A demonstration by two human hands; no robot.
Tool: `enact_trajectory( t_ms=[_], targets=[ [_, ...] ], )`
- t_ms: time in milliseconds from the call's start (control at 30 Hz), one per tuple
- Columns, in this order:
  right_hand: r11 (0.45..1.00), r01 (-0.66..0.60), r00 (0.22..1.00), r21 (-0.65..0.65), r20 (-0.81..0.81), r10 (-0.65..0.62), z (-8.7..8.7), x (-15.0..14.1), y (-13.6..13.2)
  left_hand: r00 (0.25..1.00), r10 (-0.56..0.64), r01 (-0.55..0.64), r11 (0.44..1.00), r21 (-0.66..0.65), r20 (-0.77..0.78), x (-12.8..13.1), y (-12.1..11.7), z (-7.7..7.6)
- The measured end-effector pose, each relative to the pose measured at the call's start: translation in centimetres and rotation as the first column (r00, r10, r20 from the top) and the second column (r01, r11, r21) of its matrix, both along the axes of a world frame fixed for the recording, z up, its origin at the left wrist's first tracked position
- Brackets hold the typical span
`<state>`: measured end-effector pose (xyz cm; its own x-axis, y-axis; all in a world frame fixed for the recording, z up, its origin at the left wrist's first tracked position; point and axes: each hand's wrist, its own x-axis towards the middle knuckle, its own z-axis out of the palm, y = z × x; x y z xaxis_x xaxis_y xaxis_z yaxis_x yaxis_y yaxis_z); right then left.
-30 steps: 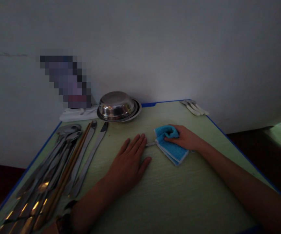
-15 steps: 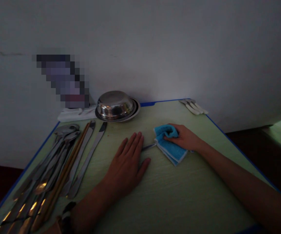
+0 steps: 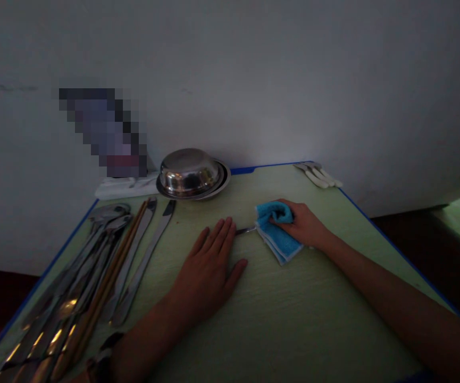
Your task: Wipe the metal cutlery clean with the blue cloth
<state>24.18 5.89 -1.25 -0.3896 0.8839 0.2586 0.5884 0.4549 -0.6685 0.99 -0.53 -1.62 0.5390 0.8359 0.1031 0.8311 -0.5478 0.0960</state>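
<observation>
I see a thin metal utensil [image 3: 246, 230] lying flat on the green table [image 3: 293, 319]. Its long axis runs left to right, with the free end pointing at my left hand [image 3: 209, 268]; the other end is hidden inside the blue cloth [image 3: 277, 234]. My left hand lies open, palm down, fingers stretched toward the far wall, fingertips just beside the utensil end. My right hand [image 3: 303, 224] is closed on the cloth, pinching it around the utensil. Compared with half a second before, the cloth and the right hand are a little farther to the right, so more metal shows. Left hand is unchanged.
</observation>
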Motion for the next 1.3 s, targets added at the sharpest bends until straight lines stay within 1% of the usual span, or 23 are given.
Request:
enact_trajectory(
  t_ms=[200, 367, 500, 700, 767, 867, 967, 1033, 1100, 1167, 1233, 1300],
  targets=[
    [0.998, -0.037, 0.999, -0.043, 0.001, 0.037, 0.0, 0.1, 0.1, 1.0, -0.001, 0.0, 1.0, -0.012, -0.014, -0.1, 0.2, 0.3],
    [0.994, -0.047, 0.999, -0.094, -0.008, 0.046, 0.0, 0.2, 0.2, 0.999, -0.033, 0.033, 0.999, 0.008, 0.037, -0.3, 0.5, -0.2],
    [0.99, -0.067, 0.998, -0.121, -0.018, 0.065, 0.0, 0.2, 0.2, 0.988, -0.06, 0.058, 0.998, 0.015, 0.144, -0.4, 0.7, -0.5],
    [0.998, -0.031, 1.0, -0.06, -0.007, 0.031, -0.1, 0.1, 0.0, 0.934, -0.003, 0.021, 0.999, -0.046, 0.356, -0.4, 1.2, -0.4],
    [0.998, -0.023, 1.0, -0.056, -0.009, 0.022, 0.0, 0.0, 0.0, 0.916, 0.01, 0.018, 0.998, -0.064, 0.402, -0.4, 1.4, -0.4],
    [0.995, -0.036, 0.999, -0.09, -0.019, 0.034, 0.2, 0.0, -0.2, 0.899, 0.059, -0.019, 0.995, -0.095, 0.434, -0.4, 1.5, -0.3],
    [0.991, -0.073, 0.997, -0.109, 0.002, 0.074, 0.3, -0.1, -0.4, 0.896, 0.15, -0.088, 0.982, -0.164, 0.418, -0.3, 1.4, 0.0],
    [0.991, -0.101, 0.994, -0.084, 0.031, 0.104, 0.4, -0.4, -0.6, 0.902, 0.18, -0.106, 0.974, -0.203, 0.392, -0.2, 1.2, 0.3],
    [0.991, -0.132, 0.99, -0.032, 0.048, 0.133, 0.4, -0.7, -0.9, 0.917, 0.176, -0.104, 0.972, -0.212, 0.357, -0.1, 1.0, 0.7],
    [0.986, -0.166, 0.985, 0.018, 0.05, 0.165, 0.4, -1.0, -1.2, 0.941, 0.16, -0.105, 0.976, -0.191, 0.299, -0.1, 1.0, 0.9],
    [0.98, -0.198, 0.979, 0.036, 0.049, 0.196, 0.4, -1.1, -1.3, 0.968, 0.131, -0.099, 0.983, -0.153, 0.213, -0.1, 1.1, 1.0],
    [0.975, -0.222, 0.974, 0.025, 0.05, 0.221, 0.6, -1.1, -1.3, 0.986, 0.103, -0.087, 0.989, -0.123, 0.129, -0.1, 1.2, 1.1]
  ],
)
